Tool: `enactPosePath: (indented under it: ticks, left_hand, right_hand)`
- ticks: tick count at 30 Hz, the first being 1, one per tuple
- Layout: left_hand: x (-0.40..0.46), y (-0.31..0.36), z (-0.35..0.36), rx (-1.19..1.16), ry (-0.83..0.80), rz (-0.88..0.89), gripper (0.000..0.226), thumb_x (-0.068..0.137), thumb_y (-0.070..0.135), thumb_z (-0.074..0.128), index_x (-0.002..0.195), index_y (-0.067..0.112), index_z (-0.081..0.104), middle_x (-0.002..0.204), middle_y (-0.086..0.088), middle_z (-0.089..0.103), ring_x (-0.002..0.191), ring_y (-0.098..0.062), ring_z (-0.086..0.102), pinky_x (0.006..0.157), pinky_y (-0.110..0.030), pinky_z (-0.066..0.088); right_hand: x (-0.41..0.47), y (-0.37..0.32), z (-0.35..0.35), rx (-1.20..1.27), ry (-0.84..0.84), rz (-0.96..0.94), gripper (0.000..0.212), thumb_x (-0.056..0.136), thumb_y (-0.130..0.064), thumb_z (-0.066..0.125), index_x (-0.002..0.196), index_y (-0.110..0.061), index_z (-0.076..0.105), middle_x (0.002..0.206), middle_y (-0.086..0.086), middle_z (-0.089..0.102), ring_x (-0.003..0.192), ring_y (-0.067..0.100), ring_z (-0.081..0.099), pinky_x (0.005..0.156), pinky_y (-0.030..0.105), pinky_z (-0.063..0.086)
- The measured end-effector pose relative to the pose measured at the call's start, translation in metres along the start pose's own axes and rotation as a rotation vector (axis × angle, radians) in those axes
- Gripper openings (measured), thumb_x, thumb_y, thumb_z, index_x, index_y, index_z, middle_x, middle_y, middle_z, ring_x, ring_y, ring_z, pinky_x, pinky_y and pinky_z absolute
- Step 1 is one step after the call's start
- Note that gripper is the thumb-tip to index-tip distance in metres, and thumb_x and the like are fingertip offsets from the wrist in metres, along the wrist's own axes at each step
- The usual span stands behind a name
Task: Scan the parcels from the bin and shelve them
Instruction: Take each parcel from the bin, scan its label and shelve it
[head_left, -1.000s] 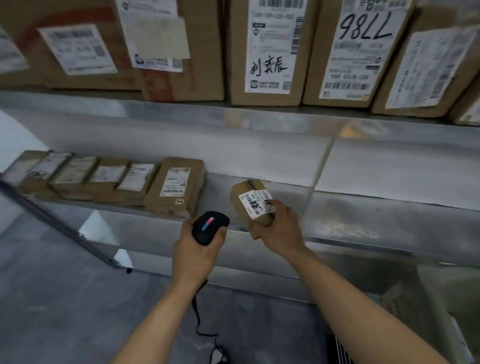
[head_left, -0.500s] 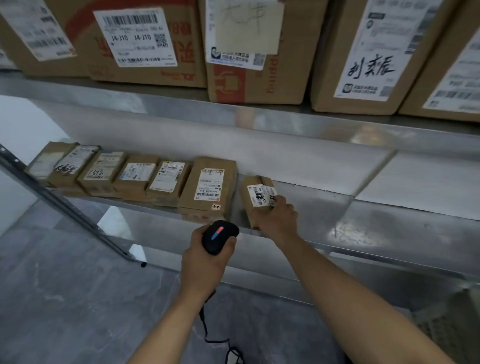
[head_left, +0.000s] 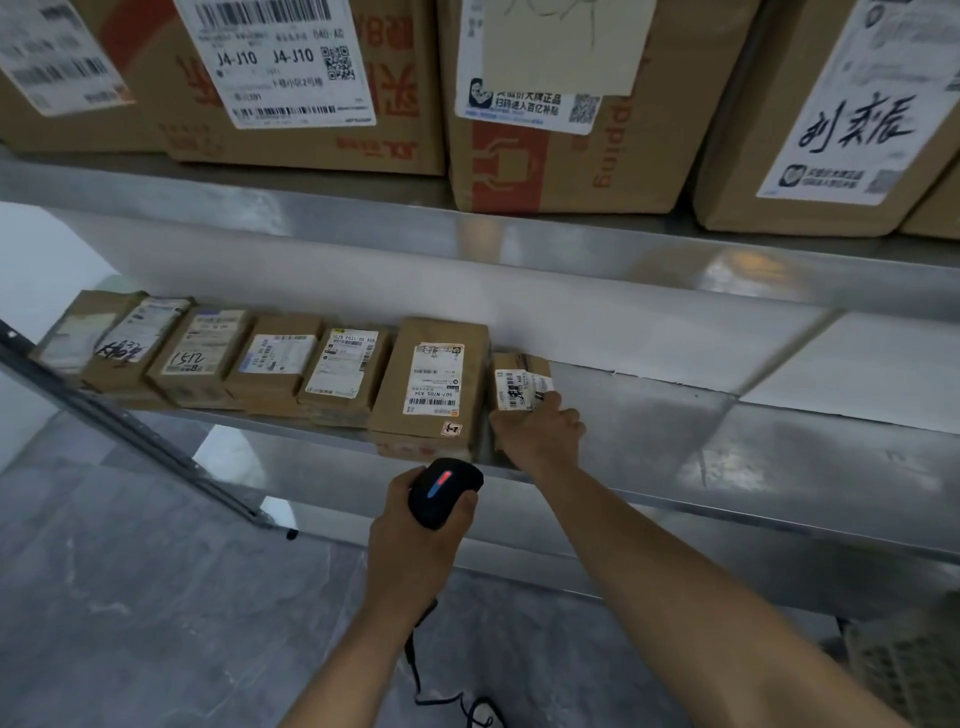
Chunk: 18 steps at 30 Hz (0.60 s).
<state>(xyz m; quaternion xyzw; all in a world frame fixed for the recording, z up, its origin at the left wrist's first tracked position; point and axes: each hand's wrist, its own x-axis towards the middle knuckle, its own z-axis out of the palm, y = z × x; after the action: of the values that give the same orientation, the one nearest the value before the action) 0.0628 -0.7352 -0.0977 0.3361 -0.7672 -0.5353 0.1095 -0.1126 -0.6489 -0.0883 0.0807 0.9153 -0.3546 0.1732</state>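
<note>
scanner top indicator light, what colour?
Red fading into blue, a short strip on the black scanner in the left hand. Head view only.

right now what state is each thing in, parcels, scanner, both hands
small parcel: on the lower shelf, label up, at the right end of the row, gripped by the right hand
right hand: fingers curled on the small parcel
scanner: held below the shelf edge, indicator lit red and blue
left hand: wrapped round the scanner
row of parcels: lying flat, labels up
large boxes: standing on the upper shelf
</note>
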Motion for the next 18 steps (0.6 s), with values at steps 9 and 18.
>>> enactPosePath:
  ticks: [9,18]
  left_hand:
    - [0.012,0.000,0.009,-0.003,-0.042,0.048,0.056,0.080,0.052,0.080,0.127,0.033,0.055,0.104,0.014,0.068,0.086,-0.017,0.072,0.076,-0.040,0.063]
    - [0.005,0.022,0.061,0.017,-0.265,0.149,0.070,0.072,0.066,0.073,0.132,0.035,0.054,0.110,0.019,0.065,0.093,-0.014,0.071,0.080,-0.034,0.062]
  right_hand:
    - [0.000,0.006,-0.005,-0.027,-0.035,-0.130,0.062,0.093,-0.045,0.059,0.143,-0.014,0.039,0.133,0.017,0.041,0.127,0.035,0.037,0.098,0.042,0.040]
    - [0.005,0.072,-0.066,0.010,0.035,-0.046,0.073,0.096,-0.051,0.059,0.155,-0.018,0.032,0.146,0.019,0.038,0.136,0.035,0.037,0.112,0.043,0.039]
